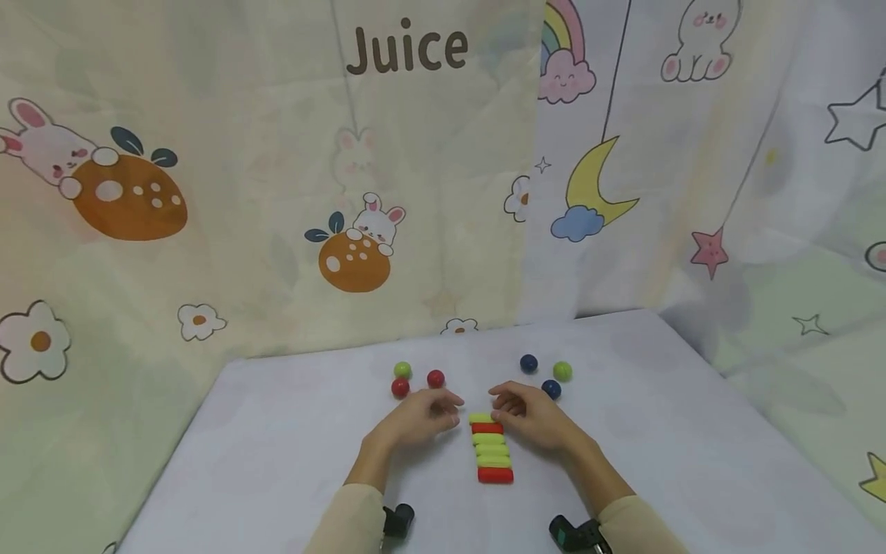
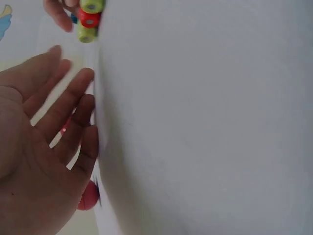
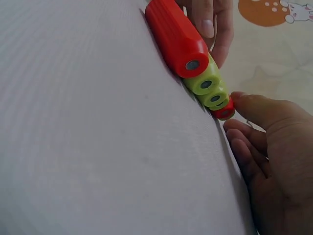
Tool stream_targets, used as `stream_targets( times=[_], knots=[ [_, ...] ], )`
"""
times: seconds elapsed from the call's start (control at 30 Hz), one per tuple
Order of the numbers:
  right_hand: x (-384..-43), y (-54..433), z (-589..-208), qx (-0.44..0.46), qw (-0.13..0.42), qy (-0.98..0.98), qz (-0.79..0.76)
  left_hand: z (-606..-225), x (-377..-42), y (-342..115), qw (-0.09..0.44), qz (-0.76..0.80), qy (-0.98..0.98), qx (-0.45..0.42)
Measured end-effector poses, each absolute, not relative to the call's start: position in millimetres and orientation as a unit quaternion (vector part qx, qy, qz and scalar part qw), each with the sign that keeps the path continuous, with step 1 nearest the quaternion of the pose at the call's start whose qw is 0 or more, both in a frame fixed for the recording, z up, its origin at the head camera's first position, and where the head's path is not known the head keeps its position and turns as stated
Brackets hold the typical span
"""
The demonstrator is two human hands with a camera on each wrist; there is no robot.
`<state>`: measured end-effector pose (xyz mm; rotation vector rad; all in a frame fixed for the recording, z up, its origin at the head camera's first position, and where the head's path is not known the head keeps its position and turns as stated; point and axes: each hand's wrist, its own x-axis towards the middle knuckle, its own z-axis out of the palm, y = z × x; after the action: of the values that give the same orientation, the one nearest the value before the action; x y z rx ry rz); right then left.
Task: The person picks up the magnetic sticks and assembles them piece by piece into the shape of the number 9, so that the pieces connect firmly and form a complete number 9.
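Note:
Several magnetic rods lie side by side in a row on the white table: a red rod (image 1: 495,475) nearest the person, yellow-green rods (image 1: 492,450), another red rod (image 1: 487,428), and a yellow-green one (image 1: 481,418) farthest away. Grey discs show in their ends in the wrist views. My left hand (image 1: 418,417) is left of the row's far end, fingers loosely bent, holding nothing. At the right side of that end is my right hand (image 1: 536,415); its thumb touches or nearly touches the far rods, with the other fingers loosely curled beyond.
Behind the left hand are two red balls, one (image 1: 400,387) beside a green ball (image 1: 402,370) and another (image 1: 435,378) to the right. Behind the right hand lie two blue balls (image 1: 529,364) and a green ball (image 1: 563,372). A printed cloth (image 1: 443,169) hangs behind the table (image 1: 277,446).

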<state>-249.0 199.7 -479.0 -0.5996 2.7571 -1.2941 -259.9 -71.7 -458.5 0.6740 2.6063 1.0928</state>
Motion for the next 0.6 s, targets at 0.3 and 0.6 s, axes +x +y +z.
stream_targets(
  times=[0.3, 0.6],
  knots=[
    [-244.4, 196.2, -484.0, -0.183, -0.003, 0.899, -0.398, -462.1, -263.1, -59.7, 0.134, 0.374, 0.891, 0.218],
    [-247.4, 188.0, -484.0, -0.182, -0.021, 0.897, -0.402, -465.2, -264.8, -53.2, 0.121, 0.372, 0.893, 0.223]
  ],
)
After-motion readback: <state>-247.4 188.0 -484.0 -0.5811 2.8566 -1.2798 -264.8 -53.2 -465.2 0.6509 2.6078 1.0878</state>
